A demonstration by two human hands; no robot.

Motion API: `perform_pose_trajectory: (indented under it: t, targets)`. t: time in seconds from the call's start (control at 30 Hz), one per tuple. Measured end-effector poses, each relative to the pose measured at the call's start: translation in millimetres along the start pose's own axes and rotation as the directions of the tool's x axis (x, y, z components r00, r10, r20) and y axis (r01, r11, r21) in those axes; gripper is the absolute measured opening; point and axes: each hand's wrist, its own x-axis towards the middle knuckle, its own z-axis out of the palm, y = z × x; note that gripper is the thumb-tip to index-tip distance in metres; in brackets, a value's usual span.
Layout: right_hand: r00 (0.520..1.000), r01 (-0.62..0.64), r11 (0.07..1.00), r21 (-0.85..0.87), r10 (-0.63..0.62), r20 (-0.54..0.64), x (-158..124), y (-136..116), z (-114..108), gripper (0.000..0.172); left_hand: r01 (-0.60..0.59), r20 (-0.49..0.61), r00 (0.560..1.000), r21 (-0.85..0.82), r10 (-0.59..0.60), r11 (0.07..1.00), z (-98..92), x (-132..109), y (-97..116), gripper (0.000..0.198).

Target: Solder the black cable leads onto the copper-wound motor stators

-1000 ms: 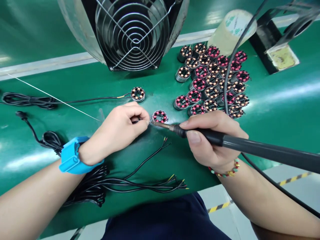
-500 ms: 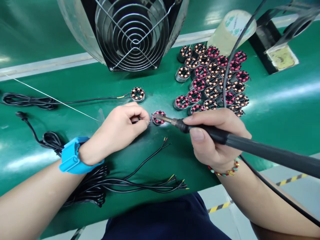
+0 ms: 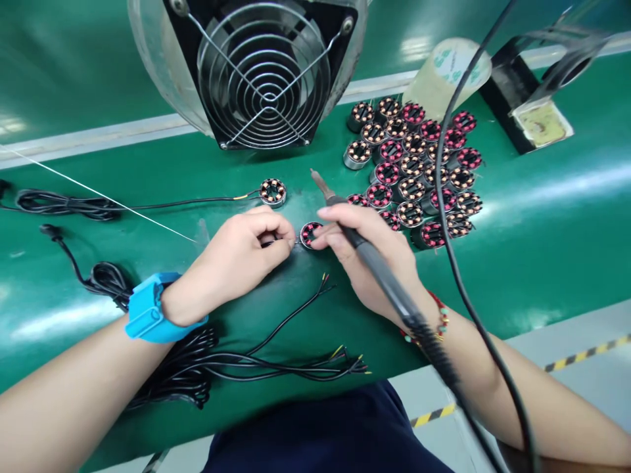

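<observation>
My right hand (image 3: 377,259) holds a soldering iron (image 3: 367,256), its bare tip pointing up and away over the table. Its thumb and a fingertip also touch a small motor stator (image 3: 310,234) with red-pink windings. Just left of that stator, my left hand (image 3: 251,253) is closed in a pinch on a thin wire end that is mostly hidden by the fingers. A second stator (image 3: 273,192) with copper windings lies beyond my left hand, joined to a black cable (image 3: 197,201). A thin white strand of solder wire (image 3: 108,196) runs in from the left toward my left wrist.
Several stators (image 3: 411,164) stand grouped at the right, beside a tape roll (image 3: 448,69). A fan with a wire guard (image 3: 269,98) stands at the back. An iron stand with sponge (image 3: 542,125) is at far right. Bundled black cables (image 3: 192,368) lie in front.
My right hand has moved left to the stator, and the iron has swung from pointing left at the stator to pointing upward. My left hand stays in place. The view has shifted slightly.
</observation>
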Motion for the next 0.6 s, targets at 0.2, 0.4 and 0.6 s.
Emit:
perform_pose_trajectory:
  t: [0.2,0.4,0.6]
  targets:
    - [0.99,0.119,0.977,-0.175,-0.103,0.101,8.4,4.4,12.0,0.027,0.051,0.043,0.998,-0.074,-0.048,0.996,-2.6,-1.7,-4.2,0.012]
    - [0.988,0.143,0.972,-0.185,-0.13,0.084,8.0,5.8,14.3,0.033,0.119,0.172,0.974,0.152,-0.145,0.981,-12.8,-5.0,1.0,0.015]
    - [0.985,0.069,0.978,-0.196,-0.036,0.169,7.3,5.9,15.3,0.041,0.273,0.148,0.956,-0.124,-0.254,0.954,-17.4,-3.1,3.1,0.026]
